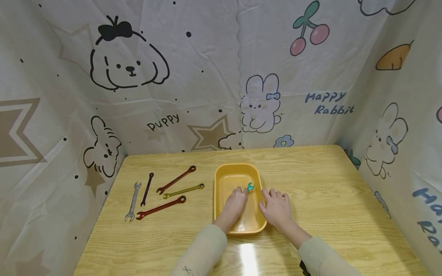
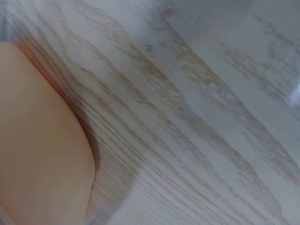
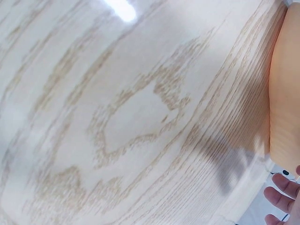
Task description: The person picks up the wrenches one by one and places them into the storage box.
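Note:
Inside the yellow-orange plastic tray (image 1: 218, 207), my left hand (image 1: 236, 203) grips a teal wrench (image 1: 250, 186). Only the open jaw end of that wrench shows past the fingers; the rest is hidden under the hand. My right hand (image 1: 277, 207) lies at the tray's right rim, thumb and fingertips against the edge. In the right wrist view, some fingers (image 3: 279, 199) show at the lower right beside the tray's outer wall (image 3: 286, 89). The left wrist view has the tray's outer wall (image 2: 42, 140) on its left side, with the left hand out of sight.
Left of the tray lie several wrenches: a silver open-end one (image 1: 133, 201), a dark purple one (image 1: 147, 189), a long red one (image 1: 177, 180), a yellow-green one (image 1: 184, 191) and another red one (image 1: 161, 207). Printed fabric (image 1: 207, 76) hangs behind the wooden table (image 1: 321, 184).

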{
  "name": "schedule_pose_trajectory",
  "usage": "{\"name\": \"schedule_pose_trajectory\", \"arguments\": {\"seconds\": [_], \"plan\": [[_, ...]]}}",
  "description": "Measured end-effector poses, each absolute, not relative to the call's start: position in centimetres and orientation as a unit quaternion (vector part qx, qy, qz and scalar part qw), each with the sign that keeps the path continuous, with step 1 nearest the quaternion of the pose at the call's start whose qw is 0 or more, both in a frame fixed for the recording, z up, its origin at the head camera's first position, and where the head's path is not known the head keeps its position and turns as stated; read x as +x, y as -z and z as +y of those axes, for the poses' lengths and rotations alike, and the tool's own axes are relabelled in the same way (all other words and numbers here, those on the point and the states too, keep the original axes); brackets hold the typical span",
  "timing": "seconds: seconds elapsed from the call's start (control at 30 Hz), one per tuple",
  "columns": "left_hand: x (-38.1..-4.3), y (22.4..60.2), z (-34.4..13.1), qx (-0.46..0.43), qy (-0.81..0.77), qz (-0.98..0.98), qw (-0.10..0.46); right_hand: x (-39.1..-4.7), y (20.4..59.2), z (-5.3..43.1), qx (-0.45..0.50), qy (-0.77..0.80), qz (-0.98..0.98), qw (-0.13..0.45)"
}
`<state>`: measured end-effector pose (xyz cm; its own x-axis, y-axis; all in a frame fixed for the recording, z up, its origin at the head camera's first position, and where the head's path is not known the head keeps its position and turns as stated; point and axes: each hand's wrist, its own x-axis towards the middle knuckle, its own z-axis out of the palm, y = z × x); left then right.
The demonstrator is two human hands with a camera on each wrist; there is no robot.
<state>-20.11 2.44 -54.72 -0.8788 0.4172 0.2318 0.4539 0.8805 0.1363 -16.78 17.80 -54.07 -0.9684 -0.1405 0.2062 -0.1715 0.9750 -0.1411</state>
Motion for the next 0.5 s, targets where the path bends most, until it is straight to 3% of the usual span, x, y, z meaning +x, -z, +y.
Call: {"name": "schedule_pose_trajectory", "arguments": {"seconds": [0.5], "plan": [[-19.68,55.67,2.12,-0.215,0.058,-0.971,0.092,-16.79,54.02,17.74,0.078,-0.079,-0.990,0.092]]}}
